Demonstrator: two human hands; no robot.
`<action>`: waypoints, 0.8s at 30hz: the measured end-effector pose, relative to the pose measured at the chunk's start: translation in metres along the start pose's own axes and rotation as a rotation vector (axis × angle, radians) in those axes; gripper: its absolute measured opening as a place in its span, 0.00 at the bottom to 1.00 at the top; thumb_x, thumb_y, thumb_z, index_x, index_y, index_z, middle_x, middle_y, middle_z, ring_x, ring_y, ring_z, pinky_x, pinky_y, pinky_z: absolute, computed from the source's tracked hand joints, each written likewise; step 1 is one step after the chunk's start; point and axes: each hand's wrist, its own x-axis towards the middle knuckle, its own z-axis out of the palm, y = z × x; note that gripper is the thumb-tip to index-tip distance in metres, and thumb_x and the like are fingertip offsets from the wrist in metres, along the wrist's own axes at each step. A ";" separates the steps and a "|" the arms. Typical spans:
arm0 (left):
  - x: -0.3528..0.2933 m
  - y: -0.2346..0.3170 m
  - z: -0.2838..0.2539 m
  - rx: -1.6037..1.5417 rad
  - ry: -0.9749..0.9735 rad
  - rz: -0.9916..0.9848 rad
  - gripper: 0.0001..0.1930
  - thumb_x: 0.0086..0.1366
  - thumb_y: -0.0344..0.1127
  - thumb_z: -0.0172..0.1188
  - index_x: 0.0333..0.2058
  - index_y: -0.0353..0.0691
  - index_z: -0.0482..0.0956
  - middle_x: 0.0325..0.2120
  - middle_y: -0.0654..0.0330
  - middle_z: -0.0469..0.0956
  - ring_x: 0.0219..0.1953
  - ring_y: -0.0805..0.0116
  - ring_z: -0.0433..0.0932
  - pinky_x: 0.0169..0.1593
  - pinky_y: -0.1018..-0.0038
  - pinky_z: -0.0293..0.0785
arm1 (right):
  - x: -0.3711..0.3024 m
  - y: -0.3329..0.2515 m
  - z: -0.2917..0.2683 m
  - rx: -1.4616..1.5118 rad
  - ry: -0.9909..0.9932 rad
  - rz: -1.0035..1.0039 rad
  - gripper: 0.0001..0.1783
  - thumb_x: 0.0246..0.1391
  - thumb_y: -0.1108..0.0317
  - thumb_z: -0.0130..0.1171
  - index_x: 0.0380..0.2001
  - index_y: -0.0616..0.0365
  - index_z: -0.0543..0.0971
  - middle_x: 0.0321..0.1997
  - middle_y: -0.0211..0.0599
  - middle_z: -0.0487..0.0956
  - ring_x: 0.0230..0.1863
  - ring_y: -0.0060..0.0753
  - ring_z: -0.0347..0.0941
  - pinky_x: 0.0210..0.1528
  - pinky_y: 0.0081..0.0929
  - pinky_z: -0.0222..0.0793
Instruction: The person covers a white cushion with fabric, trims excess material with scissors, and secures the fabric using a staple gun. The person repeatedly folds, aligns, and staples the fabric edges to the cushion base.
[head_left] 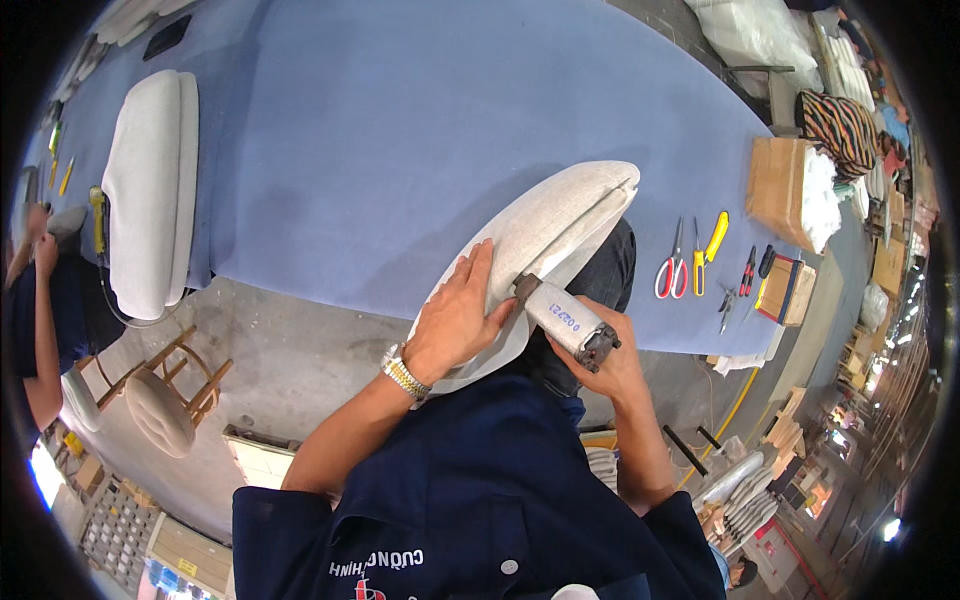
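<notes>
Near centre of frame, staple gun (568,314) gripped by right hand (612,352), fingers wrapped round it; nose held at edge of pale-grey upholstered pad (545,215). Pad pressed by left hand (455,315), laid flat, fingers close together, thumb apart. Fastening of fabric edge judged in hand; cloth kept taut, nose seated squarely seemingly called for. Pad curved, tapered, cloth-covered; gun body scuffed, metallic-looking. Toward right of frame, red-handled scissors (676,256) laid on blue-covered worktable (400,120).
</notes>
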 end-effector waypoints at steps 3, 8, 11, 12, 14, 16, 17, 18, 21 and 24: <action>0.001 0.000 0.000 -0.013 -0.002 -0.009 0.44 0.68 0.43 0.65 0.73 0.31 0.51 0.67 0.30 0.65 0.69 0.35 0.66 0.66 0.52 0.71 | 0.004 -0.003 -0.006 -0.064 -0.035 -0.038 0.17 0.48 0.71 0.72 0.42 0.63 0.83 0.39 0.45 0.84 0.40 0.52 0.84 0.41 0.34 0.78; 0.001 0.002 -0.002 -0.033 -0.007 -0.013 0.44 0.67 0.43 0.66 0.73 0.31 0.52 0.67 0.30 0.64 0.69 0.35 0.66 0.66 0.52 0.71 | 0.005 -0.006 -0.011 -0.023 -0.090 -0.010 0.28 0.40 0.67 0.73 0.47 0.63 0.80 0.43 0.52 0.84 0.46 0.60 0.82 0.47 0.42 0.78; 0.003 0.002 -0.001 -0.037 -0.008 -0.006 0.45 0.66 0.42 0.66 0.73 0.31 0.52 0.67 0.30 0.64 0.69 0.36 0.66 0.67 0.52 0.70 | 0.003 -0.003 -0.010 0.008 -0.096 0.000 0.29 0.39 0.66 0.73 0.49 0.63 0.80 0.44 0.52 0.84 0.46 0.60 0.82 0.48 0.42 0.78; 0.003 0.003 -0.003 -0.043 -0.017 -0.014 0.45 0.66 0.42 0.66 0.73 0.31 0.52 0.67 0.30 0.64 0.69 0.36 0.66 0.67 0.53 0.70 | 0.002 -0.002 -0.009 0.024 -0.095 0.001 0.30 0.39 0.66 0.73 0.49 0.63 0.80 0.45 0.51 0.84 0.46 0.60 0.82 0.48 0.42 0.78; 0.003 0.005 -0.006 -0.058 -0.031 -0.029 0.45 0.66 0.41 0.67 0.73 0.31 0.52 0.67 0.31 0.64 0.70 0.36 0.65 0.67 0.53 0.70 | 0.002 -0.003 -0.010 -0.003 -0.111 0.021 0.30 0.38 0.66 0.73 0.49 0.63 0.80 0.45 0.51 0.84 0.47 0.59 0.82 0.49 0.42 0.78; 0.003 0.002 -0.003 -0.061 -0.017 -0.008 0.45 0.65 0.41 0.67 0.73 0.32 0.52 0.67 0.31 0.65 0.70 0.36 0.65 0.67 0.53 0.70 | 0.002 -0.004 -0.011 -0.013 -0.118 0.025 0.30 0.38 0.66 0.72 0.49 0.63 0.80 0.45 0.51 0.84 0.46 0.59 0.82 0.49 0.41 0.78; 0.002 0.001 -0.002 -0.063 -0.010 0.000 0.45 0.65 0.41 0.67 0.73 0.32 0.51 0.67 0.31 0.65 0.70 0.36 0.65 0.67 0.53 0.70 | 0.003 -0.004 -0.012 -0.008 -0.117 0.021 0.30 0.38 0.67 0.72 0.49 0.63 0.80 0.45 0.51 0.84 0.46 0.59 0.82 0.48 0.41 0.78; 0.001 0.000 -0.002 -0.061 -0.004 0.008 0.45 0.65 0.41 0.67 0.73 0.32 0.52 0.67 0.31 0.65 0.70 0.36 0.66 0.67 0.53 0.70 | 0.003 -0.005 -0.012 -0.004 -0.117 0.016 0.30 0.38 0.67 0.72 0.49 0.63 0.80 0.45 0.51 0.84 0.46 0.59 0.82 0.48 0.40 0.78; 0.001 -0.003 0.004 -0.048 0.036 0.022 0.45 0.65 0.41 0.68 0.73 0.31 0.53 0.67 0.31 0.65 0.69 0.36 0.66 0.67 0.53 0.70 | 0.009 -0.012 -0.011 0.040 -0.080 0.002 0.20 0.44 0.71 0.70 0.43 0.63 0.81 0.36 0.45 0.84 0.35 0.51 0.83 0.38 0.32 0.78; 0.000 0.002 0.008 -0.025 0.068 -0.002 0.45 0.65 0.41 0.68 0.73 0.31 0.54 0.66 0.31 0.66 0.69 0.36 0.67 0.66 0.52 0.72 | 0.008 -0.010 -0.005 0.132 -0.084 0.124 0.18 0.46 0.73 0.69 0.42 0.63 0.81 0.35 0.43 0.84 0.33 0.45 0.83 0.38 0.29 0.76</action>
